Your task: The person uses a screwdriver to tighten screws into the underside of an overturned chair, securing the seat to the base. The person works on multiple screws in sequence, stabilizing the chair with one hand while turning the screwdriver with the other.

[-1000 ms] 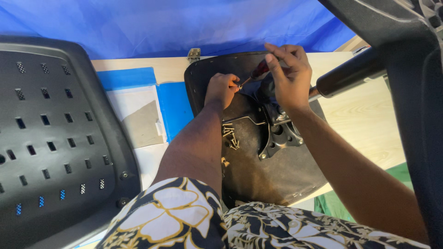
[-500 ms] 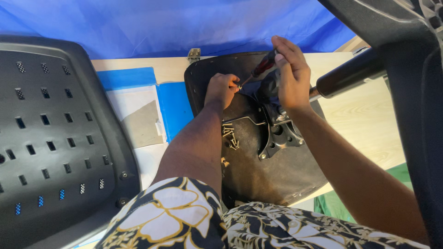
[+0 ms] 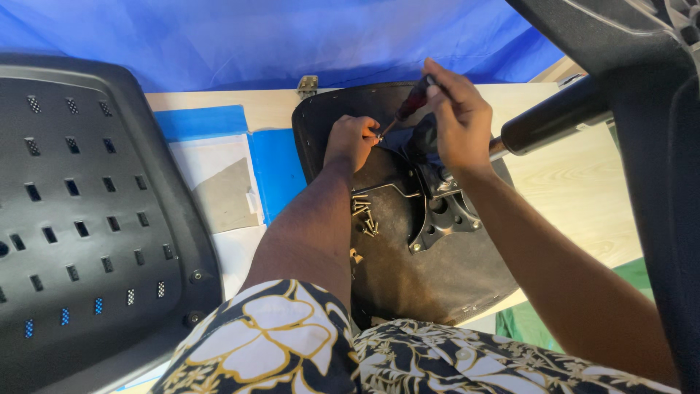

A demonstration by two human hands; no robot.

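Item: screwdriver [image 3: 410,108], dark handle with red band, thin shaft. Held in right hand [image 3: 459,128], fingers curled shut round the handle top. Long axis slanted, handle at 1 o'clock, tip at 7 o'clock, tip ending at the left hand's fingertips. Lies at 10 o'clock from the right palm; tip at 2 o'clock from the left knuckles.

Item: left hand [image 3: 350,142], fingers drawn together in a pinch at the screwdriver tip, apparently steadying a small fastener there; the fastener itself too small to confirm. Nearer of the two hands to the contact point.

Item: seat pan [image 3: 437,284], black, rounded, lying underside up on the table. Both hands over its 12 o'clock edge. Contact point just beside the 11 o'clock corner of the mounting plate.

Item: mounting plate [image 3: 441,211], dark metal, bolted at centre of the seat pan, at 6 o'clock from the right hand, close below it.

Item: loose screws [image 3: 364,211], small silver cluster on the seat pan, at 6 o'clock from the left hand, near but apart.

Item: gas cylinder [image 3: 550,120], black, projecting towards 2 o'clock from the mounting plate, passing behind the right hand.

Item: chair backrest [image 3: 80,219], grey perforated plastic, at 9 o'clock, well apart.

Item: blue sheet [image 3: 277,171], flat on the table, touching the seat pan's 9 o'clock edge.
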